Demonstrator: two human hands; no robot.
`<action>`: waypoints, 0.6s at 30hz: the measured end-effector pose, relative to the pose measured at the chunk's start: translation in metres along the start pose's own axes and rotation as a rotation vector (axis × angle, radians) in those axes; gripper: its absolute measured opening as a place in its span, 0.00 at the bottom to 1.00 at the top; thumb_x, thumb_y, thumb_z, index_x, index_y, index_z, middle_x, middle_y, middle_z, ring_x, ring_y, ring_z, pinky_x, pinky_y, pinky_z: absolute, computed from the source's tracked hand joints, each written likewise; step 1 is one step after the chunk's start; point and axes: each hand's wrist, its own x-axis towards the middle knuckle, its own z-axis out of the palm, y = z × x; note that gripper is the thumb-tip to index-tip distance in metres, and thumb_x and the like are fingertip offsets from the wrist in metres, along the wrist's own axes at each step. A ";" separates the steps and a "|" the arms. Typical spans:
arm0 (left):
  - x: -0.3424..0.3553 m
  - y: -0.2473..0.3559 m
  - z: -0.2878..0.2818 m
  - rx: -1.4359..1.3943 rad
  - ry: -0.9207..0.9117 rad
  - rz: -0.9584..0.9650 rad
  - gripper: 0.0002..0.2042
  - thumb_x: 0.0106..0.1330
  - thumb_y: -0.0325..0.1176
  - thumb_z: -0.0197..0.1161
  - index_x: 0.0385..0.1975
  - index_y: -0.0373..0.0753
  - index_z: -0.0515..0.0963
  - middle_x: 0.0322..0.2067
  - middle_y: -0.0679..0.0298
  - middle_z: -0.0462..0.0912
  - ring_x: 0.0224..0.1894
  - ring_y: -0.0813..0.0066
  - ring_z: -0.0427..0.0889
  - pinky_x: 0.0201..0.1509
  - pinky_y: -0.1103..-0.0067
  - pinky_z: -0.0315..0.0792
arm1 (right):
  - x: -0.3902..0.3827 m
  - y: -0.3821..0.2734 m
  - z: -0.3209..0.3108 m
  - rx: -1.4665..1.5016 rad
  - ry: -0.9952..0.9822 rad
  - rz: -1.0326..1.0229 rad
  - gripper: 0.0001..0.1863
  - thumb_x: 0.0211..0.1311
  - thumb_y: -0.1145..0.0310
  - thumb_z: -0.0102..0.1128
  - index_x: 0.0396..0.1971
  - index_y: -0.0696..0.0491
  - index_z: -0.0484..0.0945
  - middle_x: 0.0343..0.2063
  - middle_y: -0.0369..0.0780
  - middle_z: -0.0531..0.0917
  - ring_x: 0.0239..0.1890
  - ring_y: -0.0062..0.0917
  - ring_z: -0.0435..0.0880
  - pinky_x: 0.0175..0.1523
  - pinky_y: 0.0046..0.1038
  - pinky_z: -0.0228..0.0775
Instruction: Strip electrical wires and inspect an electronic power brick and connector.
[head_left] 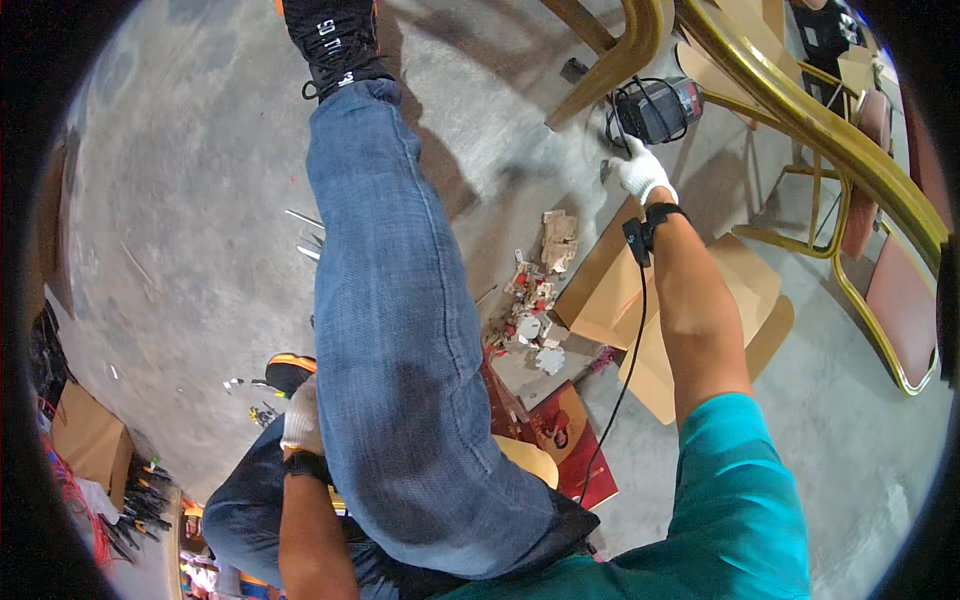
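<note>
Dark cord-wrapped device (655, 108) ahead: nearer, the gloved left hand (301, 415) is partly hidden by a denim-clad leg (400, 280) (I cannot tell its grip). Farther, the gloved right hand (643, 172), one finger extended, hold unclear, is just beside the device, far right on the floor (200, 200).

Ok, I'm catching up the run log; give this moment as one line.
right hand: at black corded device, contact unclear | left hand: partly hidden behind jeans-clad leg | floor: cardboard, scrap pieces

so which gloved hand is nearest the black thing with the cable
The right hand, stretched toward the black device; the left hand is by the lower shoe.
</note>
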 end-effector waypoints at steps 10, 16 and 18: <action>-0.041 0.062 0.072 -0.177 0.126 0.104 0.07 0.69 0.31 0.57 0.42 0.38 0.77 0.37 0.59 0.83 0.35 0.68 0.83 0.40 0.74 0.79 | 0.007 -0.001 0.002 -0.467 0.131 0.102 0.16 0.64 0.64 0.56 0.48 0.55 0.77 0.49 0.54 0.82 0.55 0.49 0.80 0.58 0.44 0.74; -0.096 0.078 0.083 -0.155 0.119 0.292 0.13 0.71 0.34 0.60 0.51 0.35 0.75 0.40 0.57 0.84 0.38 0.68 0.84 0.43 0.72 0.81 | -0.076 -0.042 -0.012 -0.381 0.248 -0.116 0.27 0.63 0.46 0.61 0.45 0.56 0.78 0.40 0.56 0.84 0.47 0.54 0.82 0.54 0.46 0.74; -0.117 0.078 0.092 -0.018 0.185 0.352 0.14 0.72 0.37 0.60 0.50 0.35 0.76 0.40 0.59 0.84 0.39 0.70 0.84 0.43 0.73 0.81 | -0.107 -0.054 -0.038 -0.271 0.324 -0.142 0.28 0.64 0.44 0.60 0.43 0.57 0.79 0.42 0.56 0.84 0.47 0.53 0.82 0.54 0.46 0.73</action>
